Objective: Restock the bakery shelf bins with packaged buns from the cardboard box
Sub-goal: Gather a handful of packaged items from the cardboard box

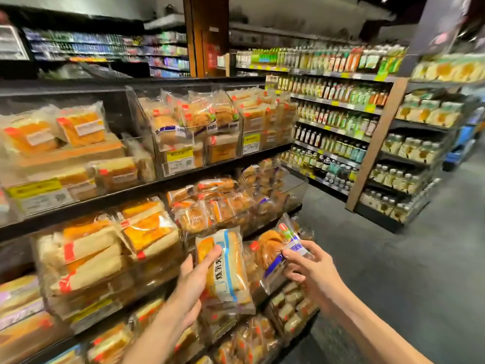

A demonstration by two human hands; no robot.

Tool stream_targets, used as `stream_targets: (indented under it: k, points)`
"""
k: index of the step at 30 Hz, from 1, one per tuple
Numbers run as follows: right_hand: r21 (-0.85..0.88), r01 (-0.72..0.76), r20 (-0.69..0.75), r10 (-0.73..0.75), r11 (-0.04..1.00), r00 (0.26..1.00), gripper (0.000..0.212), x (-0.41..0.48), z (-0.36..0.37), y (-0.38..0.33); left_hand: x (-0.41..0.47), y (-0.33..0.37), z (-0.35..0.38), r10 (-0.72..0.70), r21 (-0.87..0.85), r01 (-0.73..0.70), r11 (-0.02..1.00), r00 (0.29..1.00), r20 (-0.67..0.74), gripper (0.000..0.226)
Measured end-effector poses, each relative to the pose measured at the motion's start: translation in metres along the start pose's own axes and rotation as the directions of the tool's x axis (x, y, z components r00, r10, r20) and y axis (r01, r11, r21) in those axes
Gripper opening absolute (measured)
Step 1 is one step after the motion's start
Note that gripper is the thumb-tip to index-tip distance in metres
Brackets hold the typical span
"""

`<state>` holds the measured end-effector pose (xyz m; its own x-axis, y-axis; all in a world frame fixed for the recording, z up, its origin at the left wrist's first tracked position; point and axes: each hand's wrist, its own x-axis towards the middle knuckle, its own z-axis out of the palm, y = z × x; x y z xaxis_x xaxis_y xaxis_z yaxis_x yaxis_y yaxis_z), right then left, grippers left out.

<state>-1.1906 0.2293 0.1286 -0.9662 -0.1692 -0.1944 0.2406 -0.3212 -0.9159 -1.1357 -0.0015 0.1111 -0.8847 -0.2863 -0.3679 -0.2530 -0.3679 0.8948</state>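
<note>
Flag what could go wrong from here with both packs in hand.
The right hand has only a fingertip grip on the round bun pack; it might slip. The bins nearby look full, so the blue-striped pack in the left hand may not seat and could topple out.

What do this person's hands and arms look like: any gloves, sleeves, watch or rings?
The left hand and the right hand are both bare, with no gloves. No ring, watch or bracelet shows on either one. No sleeve or cuff is in view either: both arms are uncovered from the wrist down to the picture's lower edge. The fingernails look short and plain.
</note>
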Motion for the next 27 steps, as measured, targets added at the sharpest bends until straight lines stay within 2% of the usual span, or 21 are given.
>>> stream_targets:
  k: [1,5,9,13,16,17,21,24,25,27]
  points:
    - [0.014,-0.009,-0.014,0.009,1.000,1.000,0.048,0.015,-0.001,-0.004,0.015,0.002,0.008,-0.028,-0.009,0.028,1.000,1.000,0.009,0.087]
    - [0.039,-0.011,-0.115,0.016,0.999,0.993,0.043,0.084,-0.009,-0.019,0.080,0.007,0.038,-0.067,-0.027,0.068,0.997,0.997,0.030,0.121]
    - [-0.017,0.008,-0.221,-0.012,1.000,0.975,0.043,0.154,-0.024,-0.035,0.129,0.027,0.067,-0.076,-0.035,0.079,0.996,0.993,0.088,0.120]
    - [-0.097,-0.022,-0.320,-0.010,0.995,0.947,0.026,0.211,-0.051,-0.057,0.163,0.036,0.096,-0.099,-0.016,0.101,0.995,0.989,0.109,0.088]
    - [-0.171,-0.017,-0.359,-0.046,0.985,0.932,0.023,0.256,-0.070,-0.079,0.187,0.041,0.119,-0.087,0.030,0.085,0.996,0.991,0.102,0.044]
    - [-0.200,-0.010,-0.358,-0.064,0.980,0.932,0.024,0.272,-0.076,-0.084,0.195,0.042,0.127,-0.085,0.030,0.083,0.996,0.992,0.093,0.039]
    - [-0.419,0.053,-0.373,-0.225,0.906,0.900,0.030,0.344,-0.095,-0.101,0.222,0.039,0.158,-0.102,0.021,0.101,0.995,0.994,0.042,0.071]
    - [-0.580,0.135,-0.288,-0.357,0.803,0.889,0.037,0.402,-0.098,-0.110,0.236,0.037,0.186,-0.069,-0.009,0.068,0.998,0.997,-0.033,0.087]
    - [-0.605,0.152,-0.262,-0.375,0.782,0.889,0.039,0.418,-0.097,-0.113,0.240,0.038,0.196,-0.055,-0.014,0.054,0.998,0.996,-0.070,0.086]
    - [-0.616,0.171,-0.237,-0.388,0.769,0.891,0.038,0.446,-0.094,-0.119,0.245,0.039,0.216,-0.001,-0.010,-0.001,1.000,0.990,-0.142,0.058]
